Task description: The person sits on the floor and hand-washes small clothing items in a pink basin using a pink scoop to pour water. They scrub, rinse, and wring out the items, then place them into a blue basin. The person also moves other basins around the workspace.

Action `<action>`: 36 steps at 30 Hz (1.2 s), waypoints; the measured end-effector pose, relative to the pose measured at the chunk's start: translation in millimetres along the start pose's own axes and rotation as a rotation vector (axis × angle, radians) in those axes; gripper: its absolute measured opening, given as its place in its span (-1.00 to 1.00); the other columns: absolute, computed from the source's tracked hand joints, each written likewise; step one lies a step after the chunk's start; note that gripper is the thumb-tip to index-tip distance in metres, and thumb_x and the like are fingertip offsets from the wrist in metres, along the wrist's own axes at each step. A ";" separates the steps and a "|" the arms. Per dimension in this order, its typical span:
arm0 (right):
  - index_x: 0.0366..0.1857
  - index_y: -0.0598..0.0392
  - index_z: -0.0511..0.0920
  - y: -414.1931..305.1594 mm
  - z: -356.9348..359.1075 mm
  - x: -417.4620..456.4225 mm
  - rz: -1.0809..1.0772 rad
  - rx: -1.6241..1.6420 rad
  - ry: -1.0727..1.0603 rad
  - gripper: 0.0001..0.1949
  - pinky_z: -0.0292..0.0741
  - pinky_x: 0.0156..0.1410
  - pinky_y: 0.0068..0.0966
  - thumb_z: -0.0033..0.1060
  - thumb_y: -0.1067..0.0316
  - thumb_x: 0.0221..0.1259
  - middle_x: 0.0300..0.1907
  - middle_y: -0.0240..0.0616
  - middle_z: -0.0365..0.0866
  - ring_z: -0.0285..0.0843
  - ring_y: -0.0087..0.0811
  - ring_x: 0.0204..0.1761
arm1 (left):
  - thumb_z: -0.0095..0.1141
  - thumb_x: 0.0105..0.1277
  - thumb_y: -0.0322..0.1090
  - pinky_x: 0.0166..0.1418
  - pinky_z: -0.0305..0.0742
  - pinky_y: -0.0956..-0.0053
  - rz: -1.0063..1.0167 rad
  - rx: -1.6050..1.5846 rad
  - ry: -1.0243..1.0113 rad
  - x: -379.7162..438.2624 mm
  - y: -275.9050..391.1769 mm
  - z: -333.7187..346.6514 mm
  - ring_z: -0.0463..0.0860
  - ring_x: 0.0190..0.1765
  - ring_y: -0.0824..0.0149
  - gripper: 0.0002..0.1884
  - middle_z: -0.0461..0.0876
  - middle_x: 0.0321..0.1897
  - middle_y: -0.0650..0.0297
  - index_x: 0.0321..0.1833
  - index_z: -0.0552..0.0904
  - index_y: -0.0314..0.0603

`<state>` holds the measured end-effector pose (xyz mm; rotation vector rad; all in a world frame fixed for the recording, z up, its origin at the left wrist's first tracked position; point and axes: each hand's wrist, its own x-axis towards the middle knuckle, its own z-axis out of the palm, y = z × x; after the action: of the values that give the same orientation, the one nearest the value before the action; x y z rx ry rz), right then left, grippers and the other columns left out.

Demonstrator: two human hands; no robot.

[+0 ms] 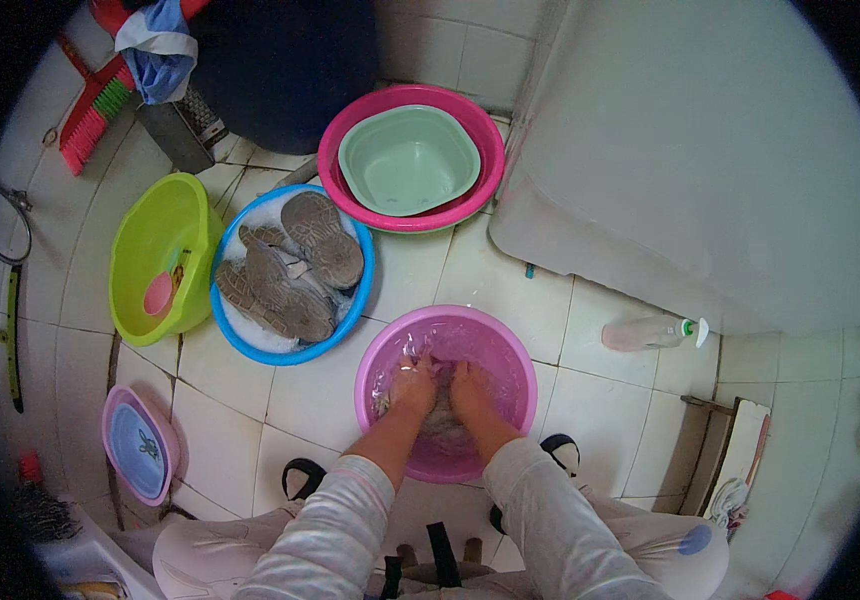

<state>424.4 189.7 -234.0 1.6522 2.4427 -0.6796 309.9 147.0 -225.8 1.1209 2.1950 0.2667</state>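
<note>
Both of my hands are down in water in a pink plastic basin on the tiled floor, between my feet. My left hand and my right hand grip the two sides of a wet grey-brown item, seemingly cloth or a shoe part. Water and my fingers blur its shape, and my fingertips are partly hidden. Up and left of this basin, a blue-rimmed basin holds foamy water. Soaking in it are grey-brown shoes, some with patterned soles turned up.
Nested basins, magenta and pale green, stand at the back. A lime basin holds a pink scoop. A pump bottle lies near a large white fixture. Small basins lean left. A broom hangs upper left.
</note>
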 end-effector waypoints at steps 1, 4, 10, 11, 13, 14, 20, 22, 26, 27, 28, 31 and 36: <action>0.10 0.17 0.37 0.9 -3.3 3.3 0.031 0.088 -0.026 -0.65 0.40 0.17 -0.09 -0.14 0.36 0.24 0.07 0.13 0.47 0.48 0.13 0.05 | 0.02 0.25 -0.24 0.10 0.46 0.02 0.007 0.038 -0.020 4.6 -0.9 -0.9 0.52 0.05 -0.17 -0.53 0.38 0.08 -0.07 0.27 0.39 0.09; 0.01 0.13 0.50 4.3 -35.2 21.2 0.031 0.217 -0.245 -0.66 0.41 0.18 -0.13 -0.01 0.25 0.18 0.03 0.05 0.54 0.52 0.03 0.04 | 0.02 0.19 -0.34 0.11 0.46 0.05 0.144 0.089 -0.220 17.1 -6.1 -17.8 0.53 0.06 -0.13 -0.62 0.50 0.01 -0.11 0.11 0.54 -0.04; -0.16 0.09 0.57 11.3 -193.5 34.7 -0.354 0.097 -0.500 -0.68 0.50 -0.04 -0.44 0.24 0.38 -0.10 -0.22 -0.19 0.63 0.57 -0.32 -0.16 | 0.12 0.05 -0.44 0.01 0.51 0.18 0.370 0.123 -0.113 16.0 -2.9 -129.0 0.63 -0.15 -0.04 -0.77 0.66 -0.28 -0.05 -0.21 0.70 -0.14; -0.22 0.10 0.60 12.2 -226.2 28.2 -0.327 0.240 -0.460 -0.69 0.52 -0.08 -0.38 0.27 0.34 -0.15 -0.28 -0.15 0.66 0.61 -0.29 -0.26 | 0.13 0.06 -0.42 0.00 0.51 0.18 0.414 0.166 -0.080 10.9 2.9 -153.6 0.64 -0.16 -0.01 -0.78 0.67 -0.28 -0.02 -0.21 0.70 -0.14; -0.21 0.13 0.55 4.0 -277.7 12.1 -0.318 0.233 -0.447 -0.73 0.54 -0.19 -0.40 0.22 0.35 -0.05 -0.27 -0.17 0.62 0.60 -0.32 -0.29 | 0.10 0.09 -0.42 -0.02 0.54 0.19 0.444 0.166 -0.102 -2.4 14.2 -201.5 0.65 -0.13 -0.02 -0.77 0.66 -0.22 -0.03 -0.18 0.70 -0.14; -0.21 0.14 0.55 -0.2 -299.3 3.1 -0.304 0.240 -0.443 -0.74 0.56 -0.23 -0.40 0.20 0.34 -0.02 -0.27 -0.17 0.61 0.60 -0.33 -0.30 | 0.10 0.09 -0.44 -0.04 0.54 0.19 0.455 0.162 -0.112 -10.8 19.7 -221.3 0.66 -0.14 -0.01 -0.76 0.66 -0.22 -0.02 -0.17 0.69 -0.15; -0.19 0.20 0.49 -12.8 -311.8 -18.2 -0.045 0.212 -0.511 -0.76 0.63 -0.38 -0.41 0.14 0.37 0.05 -0.37 -0.12 0.59 0.63 -0.31 -0.36 | 0.06 0.13 -0.49 -0.06 0.55 0.25 0.262 0.243 -0.165 -35.4 27.6 -252.3 0.66 -0.14 0.03 -0.73 0.66 -0.24 -0.05 -0.09 0.64 -0.22; -0.19 0.23 0.48 -3.0 -275.9 -9.7 0.021 0.317 -0.518 -0.76 0.63 -0.35 -0.37 0.11 0.39 0.05 -0.39 -0.08 0.60 0.65 -0.25 -0.33 | 0.05 0.15 -0.48 -0.04 0.54 0.25 -0.078 -0.189 -0.314 -28.7 18.9 -227.1 0.66 -0.12 0.02 -0.73 0.66 -0.23 -0.08 -0.08 0.62 -0.24; -0.18 0.20 0.51 21.6 -160.2 -0.6 -0.213 0.133 -0.136 -0.77 0.53 -0.04 -0.22 0.04 0.43 0.05 -0.26 0.04 0.63 0.61 -0.02 -0.12 | -0.09 0.24 -0.41 0.00 0.52 0.18 0.026 -0.372 -0.035 -19.9 -11.3 -138.4 0.67 -0.14 0.02 -0.71 0.67 -0.24 -0.06 -0.02 0.60 -0.24; -0.18 0.18 0.52 25.5 -131.2 -0.4 -0.187 0.110 -0.088 -0.77 0.48 0.04 -0.19 0.03 0.44 0.04 -0.23 0.06 0.62 0.59 0.03 -0.07 | -0.08 0.23 -0.40 0.03 0.50 0.15 0.061 -0.225 0.104 -19.6 -16.6 -111.9 0.66 -0.12 -0.03 -0.70 0.67 -0.23 -0.07 -0.01 0.60 -0.24; -0.14 0.14 0.52 29.1 -105.4 -0.9 -0.188 0.214 -0.060 -0.74 0.47 0.07 -0.21 0.03 0.44 0.04 -0.19 0.03 0.63 0.57 0.01 -0.05 | -0.06 0.21 -0.38 0.07 0.47 0.13 0.110 -0.282 0.145 -21.0 -22.6 -86.4 0.62 -0.07 -0.08 -0.70 0.65 -0.19 -0.10 -0.02 0.61 -0.20; -0.05 0.09 0.50 25.7 -48.7 -5.4 -0.085 0.365 -0.042 -0.71 0.44 0.12 -0.18 -0.03 0.43 0.11 -0.13 0.03 0.62 0.54 0.04 0.00 | -0.02 0.16 -0.36 0.13 0.42 0.10 0.001 -0.251 0.062 -22.9 -32.1 -25.9 0.57 0.01 -0.13 -0.67 0.61 -0.11 -0.12 0.01 0.58 -0.16; 0.02 0.09 0.42 13.2 -9.8 -9.3 -0.103 0.014 -0.025 -0.71 0.45 0.12 -0.12 -0.16 0.35 0.24 -0.06 0.08 0.58 0.52 0.12 -0.01 | -0.05 0.19 -0.38 0.10 0.44 0.06 0.080 -0.167 0.089 -16.7 -43.0 17.0 0.59 -0.02 -0.12 -0.70 0.60 -0.12 -0.15 -0.03 0.58 -0.16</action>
<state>441.5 190.0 -226.1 1.5214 2.5257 -0.7272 299.7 105.8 -250.4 1.1236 2.1620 0.5339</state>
